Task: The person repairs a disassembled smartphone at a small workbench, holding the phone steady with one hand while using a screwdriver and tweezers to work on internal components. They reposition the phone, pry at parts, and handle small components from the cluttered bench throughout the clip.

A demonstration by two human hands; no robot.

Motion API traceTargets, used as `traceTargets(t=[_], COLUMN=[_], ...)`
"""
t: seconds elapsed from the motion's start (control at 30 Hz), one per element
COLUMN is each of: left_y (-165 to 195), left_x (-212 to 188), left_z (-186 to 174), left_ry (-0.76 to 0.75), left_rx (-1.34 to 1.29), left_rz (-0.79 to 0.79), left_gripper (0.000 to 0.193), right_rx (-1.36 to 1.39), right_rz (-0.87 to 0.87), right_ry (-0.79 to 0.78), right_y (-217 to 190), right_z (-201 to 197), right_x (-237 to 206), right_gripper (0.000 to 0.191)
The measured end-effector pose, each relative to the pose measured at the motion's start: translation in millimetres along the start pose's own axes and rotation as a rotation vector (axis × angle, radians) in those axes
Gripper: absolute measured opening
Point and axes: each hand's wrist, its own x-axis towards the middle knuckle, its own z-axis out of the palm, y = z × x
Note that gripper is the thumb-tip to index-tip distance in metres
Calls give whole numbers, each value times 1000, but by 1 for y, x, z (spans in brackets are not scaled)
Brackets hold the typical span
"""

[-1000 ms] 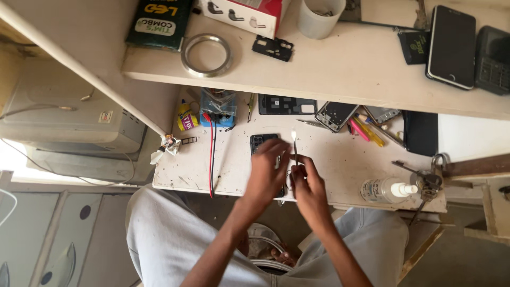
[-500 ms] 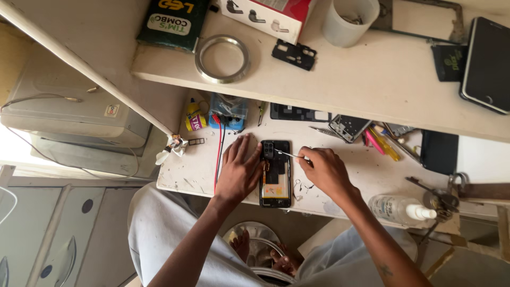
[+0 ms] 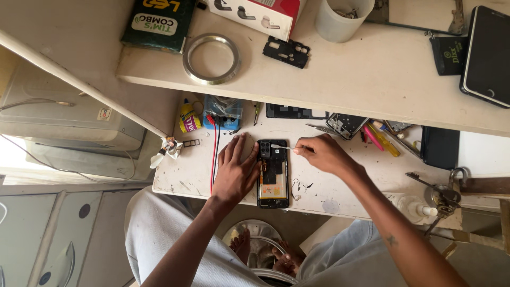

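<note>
An opened black phone (image 3: 273, 175) lies back-up on the lower white work table (image 3: 186, 172), its inner parts showing. My left hand (image 3: 236, 170) rests flat on the table and presses against the phone's left edge. My right hand (image 3: 321, 154) pinches a thin white swab-like tool (image 3: 281, 147). The tool's tip touches the phone's upper part near the camera.
An upper shelf (image 3: 372, 79) carries a metal ring (image 3: 211, 58), a black phone frame (image 3: 287, 52), a white cup (image 3: 342, 18), a box and a dark phone (image 3: 486, 56). Red and black leads (image 3: 215, 154), a glue bottle (image 3: 187, 118), tweezers, picks and a clear bottle (image 3: 417, 207) lie on the table.
A second ago both hands held the swab close together above the table. The phone now lies in front of me, my left hand steadies it and the right hand brings the tool to its top.
</note>
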Motion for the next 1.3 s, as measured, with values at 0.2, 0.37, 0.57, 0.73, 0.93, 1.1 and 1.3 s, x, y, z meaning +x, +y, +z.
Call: traceTargets(t=[0.2, 0.37, 0.57, 0.73, 0.93, 1.1, 1.3], left_y=[-1, -1, -1, -1, -1, -1, -3], left_x=[-1, 1, -1, -1, 0, 0, -2], left_z=[0, 0, -2, -2, -2, -2, 0], left_ry=[-34, -48, -43, -46, -27, -33, -43], left_rx=[-10, 15, -9, -17, -9, 16, 7], left_rz=[-24, -22, -17, -26, -6, -2, -11], left_gripper=[53, 53, 53, 53, 52, 52, 52], right_rx=[-69, -148, 4, -97, -72, -7, -85], right_rz=[-162, -29, -217, -442, -328, -396, -234], right_ry=[-31, -36, 10, 164, 61, 103, 165], right_y=[4, -8, -19, -11, -9, -21, -19], right_z=[-12, -10, -9, -3, 5, 13, -5], right_x=[21, 18, -5, -11, -5, -2, -19], right_gripper=[23, 35, 21, 15, 13, 18, 20])
